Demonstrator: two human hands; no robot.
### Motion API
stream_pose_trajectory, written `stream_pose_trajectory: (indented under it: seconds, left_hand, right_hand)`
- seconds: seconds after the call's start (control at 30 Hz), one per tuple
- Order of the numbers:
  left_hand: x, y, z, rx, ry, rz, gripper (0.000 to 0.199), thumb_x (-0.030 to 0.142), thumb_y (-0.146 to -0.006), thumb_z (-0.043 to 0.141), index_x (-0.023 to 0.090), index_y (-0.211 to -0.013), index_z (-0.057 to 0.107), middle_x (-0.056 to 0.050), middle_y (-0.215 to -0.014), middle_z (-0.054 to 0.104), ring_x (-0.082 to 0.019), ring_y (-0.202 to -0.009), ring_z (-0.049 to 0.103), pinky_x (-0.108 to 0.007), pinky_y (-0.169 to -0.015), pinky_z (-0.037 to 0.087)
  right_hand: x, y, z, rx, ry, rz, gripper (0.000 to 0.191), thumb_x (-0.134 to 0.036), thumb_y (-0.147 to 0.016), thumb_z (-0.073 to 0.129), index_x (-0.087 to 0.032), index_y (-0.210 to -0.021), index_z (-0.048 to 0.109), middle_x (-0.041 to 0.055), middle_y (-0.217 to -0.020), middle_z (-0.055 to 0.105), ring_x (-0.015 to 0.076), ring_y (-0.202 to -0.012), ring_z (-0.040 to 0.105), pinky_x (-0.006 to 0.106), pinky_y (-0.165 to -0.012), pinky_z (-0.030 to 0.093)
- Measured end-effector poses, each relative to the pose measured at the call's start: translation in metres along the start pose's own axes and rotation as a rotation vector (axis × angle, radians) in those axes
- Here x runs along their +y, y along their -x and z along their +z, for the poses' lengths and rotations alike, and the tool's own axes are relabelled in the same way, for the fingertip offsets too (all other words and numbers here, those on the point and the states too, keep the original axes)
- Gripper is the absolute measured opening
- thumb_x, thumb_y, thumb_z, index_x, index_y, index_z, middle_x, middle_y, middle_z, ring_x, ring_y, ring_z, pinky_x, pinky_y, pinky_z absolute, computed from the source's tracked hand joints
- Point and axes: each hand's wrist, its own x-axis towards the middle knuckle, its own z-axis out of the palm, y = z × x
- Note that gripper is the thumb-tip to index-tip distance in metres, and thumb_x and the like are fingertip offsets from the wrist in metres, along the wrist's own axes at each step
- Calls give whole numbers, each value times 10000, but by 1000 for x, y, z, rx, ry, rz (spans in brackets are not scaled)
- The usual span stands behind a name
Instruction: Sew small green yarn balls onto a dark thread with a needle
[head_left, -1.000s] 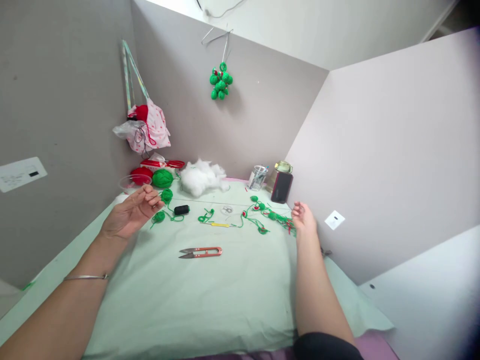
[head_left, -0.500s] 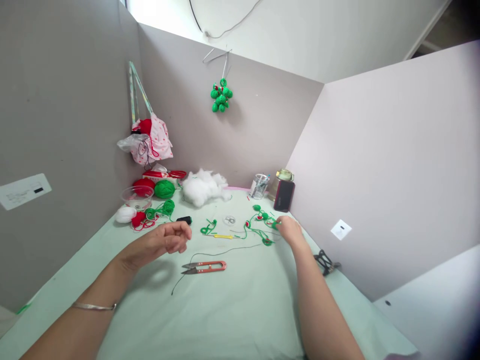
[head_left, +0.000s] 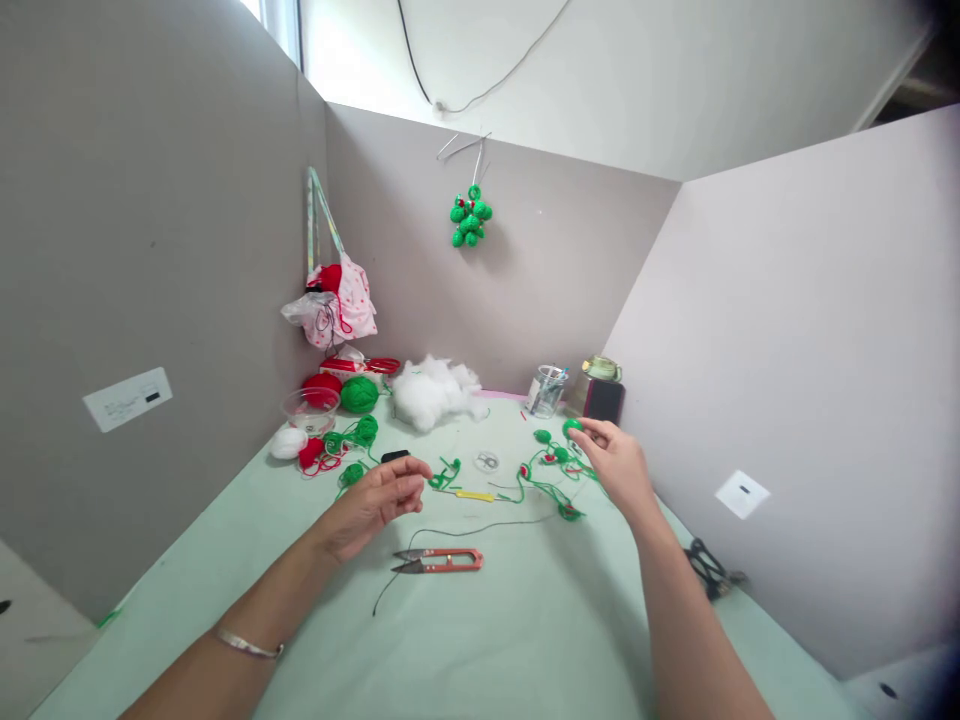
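My right hand (head_left: 616, 462) pinches a small green crocheted ball (head_left: 572, 427) between thumb and fingertips, raised at the right back of the table. Around it lie more small green crocheted pieces (head_left: 542, 436), some with red parts and long yarn tails. My left hand (head_left: 386, 500) hovers over the left middle, fingers loosely bent, nothing visible in it. Near its fingertips are green yarn scraps (head_left: 445, 474) and a yellow-handled crochet hook (head_left: 475, 496). Orange thread snips (head_left: 442, 561) lie in front with their blades apart, a dark thread (head_left: 480, 530) running past them.
White stuffing (head_left: 435, 392) is heaped at the back. Left of it sit green yarn (head_left: 360, 395), red yarn (head_left: 322, 386) and a clear bowl (head_left: 311, 410). A glass jar (head_left: 547, 392) and dark phone (head_left: 604, 401) stand back right. Partitions (head_left: 510, 290) enclose the table; a black stand (head_left: 709, 570) is rightmost.
My right hand has lifted the green ball up from among the pieces. My left hand stays loosely bent at about the same place. The camera view has shifted left and up.
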Motion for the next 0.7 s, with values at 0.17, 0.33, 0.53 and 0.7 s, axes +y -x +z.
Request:
stream_pose_trajectory:
  seconds: [0.17, 0.33, 0.53, 0.7]
  left_hand:
    - [-5, 1, 22, 32, 37, 5, 272, 374, -864, 691, 172, -1037, 634, -33, -934, 599, -106, -781, 561, -276, -800, 499]
    - [-17, -1, 35, 55, 57, 11, 300, 465, -905, 616, 167, -933, 613, -40, -925, 616, -143, -840, 625, -317, -822, 540]
    - [-15, -4, 27, 177, 237, 1, 233, 286, -858, 716, 166, -1052, 670, -34, -959, 668, -104, -826, 650, -231, -817, 551]
    - [-8, -5, 19, 272, 340, 47, 224, 243, -874, 692, 147, -1076, 710, -55, -976, 710, -113, -839, 672, -232, -874, 561]
  right_hand:
    - [-80, 53, 30, -218, -489, -309, 300, -390, -870, 649, -183, -1078, 710, 48, -895, 652, 125, -608, 498, 263, -578, 444]
    - [-114, 102, 66, -298, -399, -635, 258, -242, -935, 573, -200, -1176, 659, 58, -919, 634, 120, -638, 528, 256, -624, 478]
    - [-111, 100, 67, -303, -543, -550, 294, -220, -969, 492, -210, -1231, 624, 78, -1004, 646, 113, -661, 541, 262, -649, 493]
    - [-113, 96, 60, -386, -772, -308, 345, -221, -965, 432, -242, -1257, 614, 34, -908, 664, 86, -557, 461, 242, -564, 456]
